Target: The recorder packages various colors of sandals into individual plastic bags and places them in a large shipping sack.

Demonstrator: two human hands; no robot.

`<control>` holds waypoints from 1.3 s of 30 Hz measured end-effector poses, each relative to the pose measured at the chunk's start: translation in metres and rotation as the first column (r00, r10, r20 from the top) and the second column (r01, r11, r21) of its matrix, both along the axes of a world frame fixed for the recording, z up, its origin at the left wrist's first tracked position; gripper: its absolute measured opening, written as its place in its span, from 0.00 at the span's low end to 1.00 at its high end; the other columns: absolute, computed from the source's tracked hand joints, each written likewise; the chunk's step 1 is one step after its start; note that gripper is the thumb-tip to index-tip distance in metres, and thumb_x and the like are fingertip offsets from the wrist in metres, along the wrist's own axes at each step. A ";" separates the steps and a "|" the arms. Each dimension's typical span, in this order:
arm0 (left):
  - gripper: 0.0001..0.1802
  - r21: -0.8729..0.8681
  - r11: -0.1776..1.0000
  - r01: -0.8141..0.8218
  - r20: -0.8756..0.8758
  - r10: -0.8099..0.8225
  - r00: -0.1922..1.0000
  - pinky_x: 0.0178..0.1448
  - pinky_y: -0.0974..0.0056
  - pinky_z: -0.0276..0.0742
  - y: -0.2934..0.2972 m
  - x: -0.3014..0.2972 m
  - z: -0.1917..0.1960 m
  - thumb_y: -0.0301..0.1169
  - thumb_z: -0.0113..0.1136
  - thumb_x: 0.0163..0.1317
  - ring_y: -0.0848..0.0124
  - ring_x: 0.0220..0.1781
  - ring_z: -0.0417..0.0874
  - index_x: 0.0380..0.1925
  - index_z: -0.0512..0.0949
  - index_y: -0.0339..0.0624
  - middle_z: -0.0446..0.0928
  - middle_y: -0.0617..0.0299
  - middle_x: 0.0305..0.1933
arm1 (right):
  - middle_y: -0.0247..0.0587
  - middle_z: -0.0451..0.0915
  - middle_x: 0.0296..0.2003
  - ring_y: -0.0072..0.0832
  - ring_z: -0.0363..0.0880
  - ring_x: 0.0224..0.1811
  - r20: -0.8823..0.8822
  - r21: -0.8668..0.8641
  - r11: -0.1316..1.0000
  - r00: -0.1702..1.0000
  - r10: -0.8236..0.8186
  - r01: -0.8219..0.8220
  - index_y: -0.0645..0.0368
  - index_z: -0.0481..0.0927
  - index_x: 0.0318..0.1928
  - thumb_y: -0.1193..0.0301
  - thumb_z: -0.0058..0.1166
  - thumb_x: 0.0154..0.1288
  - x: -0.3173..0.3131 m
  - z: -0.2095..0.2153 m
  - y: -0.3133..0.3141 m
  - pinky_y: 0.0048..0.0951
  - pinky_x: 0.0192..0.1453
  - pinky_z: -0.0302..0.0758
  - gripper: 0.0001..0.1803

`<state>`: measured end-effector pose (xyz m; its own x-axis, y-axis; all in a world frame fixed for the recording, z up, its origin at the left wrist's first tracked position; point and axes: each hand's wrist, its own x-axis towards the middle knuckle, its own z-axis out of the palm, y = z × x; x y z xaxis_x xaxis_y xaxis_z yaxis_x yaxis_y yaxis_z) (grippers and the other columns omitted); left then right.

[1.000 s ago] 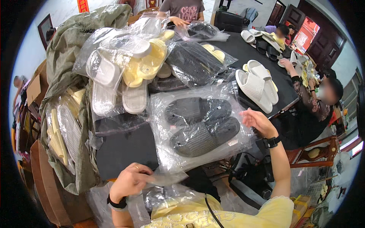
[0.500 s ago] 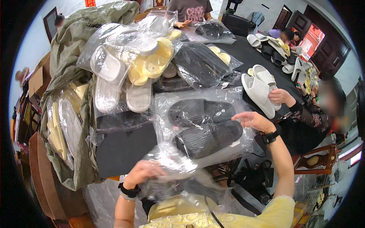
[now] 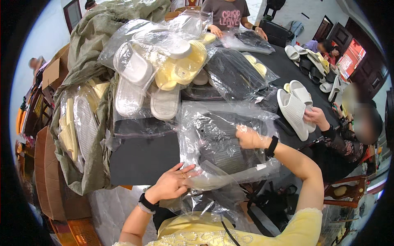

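A pair of black ribbed slippers (image 3: 221, 153) lies side by side in a clear plastic bag (image 3: 189, 123) on the black table before me. My right hand (image 3: 253, 137) rests over the slippers with its fingers curled closed against the bag. Whatever they may pinch is hidden. At the bag's near left corner my left hand (image 3: 174, 183) has its fingers spread, with the tips touching the plastic. Another loose sheet of clear plastic (image 3: 213, 205) hangs at the table edge by my lap.
Bagged white slippers (image 3: 133, 65) and yellow slippers (image 3: 180, 67) are piled beyond. A green sack (image 3: 88, 164) holding more bagged slippers stands at left. A co-worker's hand (image 3: 316, 117) holds white slippers (image 3: 292, 112) at right. Another person (image 3: 225, 14) stands across the table.
My left hand has moved up and right onto the bag's corner and its fingers have spread. My right hand has moved left over the slippers and its fingers have curled. The view has shifted.
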<state>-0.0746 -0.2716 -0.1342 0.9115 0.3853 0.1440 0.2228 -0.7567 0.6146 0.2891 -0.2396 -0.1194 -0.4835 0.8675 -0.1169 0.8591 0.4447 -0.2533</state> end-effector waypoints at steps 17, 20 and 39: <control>0.10 0.107 0.993 0.040 0.034 -0.044 0.998 0.71 0.51 0.53 -0.001 -0.003 0.002 0.31 0.50 0.49 0.64 0.69 0.61 0.30 0.79 0.45 0.65 0.67 0.66 | 0.62 0.75 0.38 0.55 0.74 0.44 -0.189 0.564 0.440 0.628 -0.755 0.699 0.71 0.73 0.39 0.82 0.49 0.47 0.155 0.173 -0.162 0.40 0.49 0.71 0.14; 0.10 0.165 0.985 0.050 0.006 -0.052 0.999 0.70 0.52 0.55 -0.003 -0.010 -0.002 0.32 0.53 0.48 0.64 0.69 0.61 0.30 0.79 0.44 0.65 0.64 0.66 | 0.59 0.74 0.40 0.51 0.73 0.45 -0.364 0.472 0.603 0.765 -0.532 0.644 0.69 0.71 0.42 0.85 0.50 0.46 0.082 0.174 -0.151 0.39 0.51 0.69 0.18; 0.05 0.209 0.978 0.027 0.081 -0.044 0.996 0.66 0.56 0.64 -0.010 -0.008 -0.006 0.30 0.54 0.47 0.62 0.66 0.66 0.23 0.78 0.43 0.62 0.57 0.67 | 0.60 0.76 0.39 0.53 0.76 0.44 -0.207 0.243 0.660 0.703 -0.681 0.711 0.66 0.78 0.38 0.76 0.50 0.47 0.024 0.007 -0.034 0.44 0.49 0.73 0.15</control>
